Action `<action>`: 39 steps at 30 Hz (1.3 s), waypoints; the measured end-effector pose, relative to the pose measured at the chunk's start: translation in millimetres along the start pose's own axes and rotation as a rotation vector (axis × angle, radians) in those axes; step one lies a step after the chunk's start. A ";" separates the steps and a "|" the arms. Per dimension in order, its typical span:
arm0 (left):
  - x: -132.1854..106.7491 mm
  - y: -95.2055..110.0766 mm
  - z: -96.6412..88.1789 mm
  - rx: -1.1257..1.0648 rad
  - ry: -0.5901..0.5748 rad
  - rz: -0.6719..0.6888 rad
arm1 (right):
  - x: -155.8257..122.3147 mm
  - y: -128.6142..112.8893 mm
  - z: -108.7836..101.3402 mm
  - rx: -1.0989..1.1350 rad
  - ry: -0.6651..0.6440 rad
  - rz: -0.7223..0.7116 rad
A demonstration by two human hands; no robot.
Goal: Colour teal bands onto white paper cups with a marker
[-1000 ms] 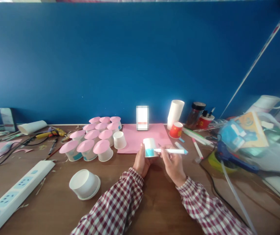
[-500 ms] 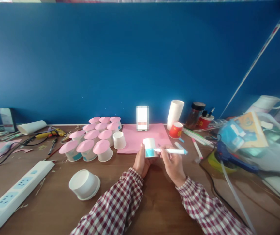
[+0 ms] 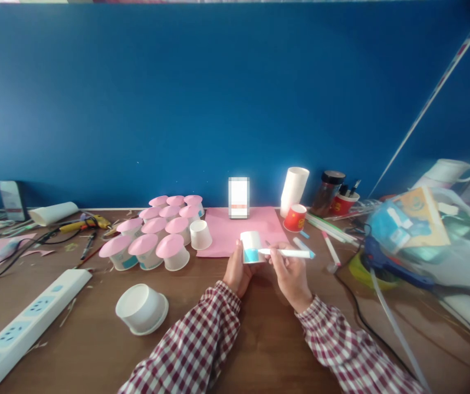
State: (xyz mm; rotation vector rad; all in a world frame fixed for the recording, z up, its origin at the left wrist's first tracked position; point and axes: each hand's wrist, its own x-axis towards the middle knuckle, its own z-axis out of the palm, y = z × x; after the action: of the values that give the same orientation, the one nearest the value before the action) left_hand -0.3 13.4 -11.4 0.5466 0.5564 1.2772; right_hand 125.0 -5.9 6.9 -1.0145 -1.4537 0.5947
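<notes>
My left hand (image 3: 237, 272) is wrapped round a small white paper cup (image 3: 251, 245), held upside down above the wooden table (image 3: 259, 339). A light blue patch is coloured on the cup's lower side. My right hand (image 3: 291, 272) pinches a white marker with a blue end (image 3: 287, 253), its tip touching the blue patch. Both sleeves are red and white check. A pink paper sheet (image 3: 226, 232) lies just behind the cup.
Several upturned cups topped with pink discs (image 3: 156, 230) stand at the left centre, near a plain cup (image 3: 200, 235). A larger white cup stack (image 3: 141, 308) lies on its side in front. A power strip (image 3: 25, 323), glue gun (image 3: 85, 223), red cup (image 3: 295, 218), jar (image 3: 328, 192) and bags (image 3: 419, 235) crowd the edges.
</notes>
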 end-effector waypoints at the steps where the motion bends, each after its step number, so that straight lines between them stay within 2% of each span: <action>1: 0.0 -0.2 0.0 0.008 -0.006 0.002 | -0.1 0.8 0.1 0.006 0.004 -0.002; 6: -0.9 -0.6 0.9 0.026 -0.048 0.012 | -0.1 3.9 1.0 0.016 0.014 0.004; 19: -0.8 -0.6 0.0 0.012 -0.058 0.010 | -0.3 -0.4 1.4 0.012 -0.005 0.012; 39: -3.1 0.5 3.6 0.053 -0.030 0.018 | -0.8 -0.7 1.7 0.089 -0.037 0.052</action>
State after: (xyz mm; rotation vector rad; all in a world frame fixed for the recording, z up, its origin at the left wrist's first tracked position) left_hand 1.2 10.2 -8.1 0.6156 0.5628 1.2726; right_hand 123.1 -6.6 6.8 -0.9785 -1.4239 0.7130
